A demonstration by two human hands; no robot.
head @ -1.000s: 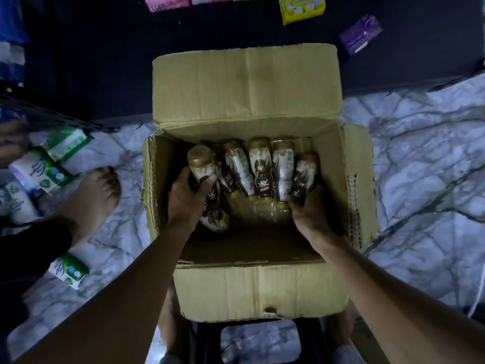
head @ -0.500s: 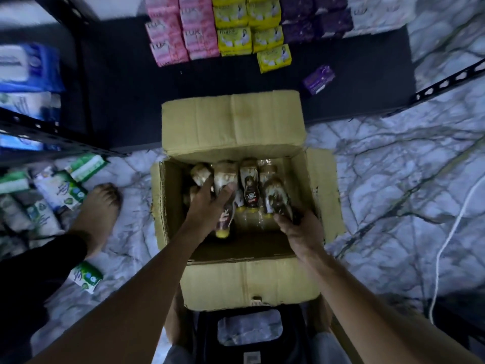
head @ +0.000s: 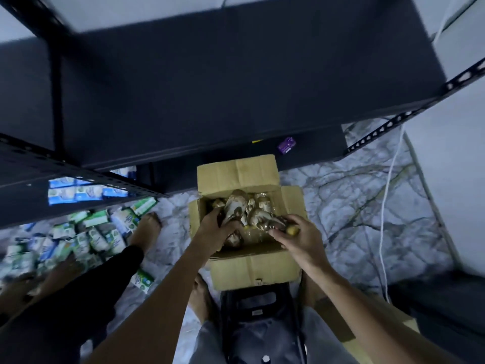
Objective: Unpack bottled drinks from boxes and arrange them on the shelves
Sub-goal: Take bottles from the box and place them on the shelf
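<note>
- Cardboard, plain tan: the open box point(head: 254, 269) stands on the marble floor point(head: 354, 206) in front of a black stool point(head: 257, 303), its far flap leaning toward the dark shelf point(head: 210, 88).
- Left hand point(head: 212, 232) – fingers curled round the lower part of a bottle point(head: 236, 207), which is tilted above the box's opening; its brown-and-cream label is blurred.
- Right hand point(head: 296, 237) – fingers wrapped round a second bottle point(head: 265, 222), which lies slanted just beside the first, its yellow end showing between the fingers.
- More bottles point(head: 262, 203) of the same brown and cream sit inside the box against its far wall.
- A purple packet point(head: 286, 145) lies on the low shelf behind the box.
- Green-and-white packets point(head: 99, 232) are strewn on the floor to the left, around another person's bare foot point(head: 145, 229).
</note>
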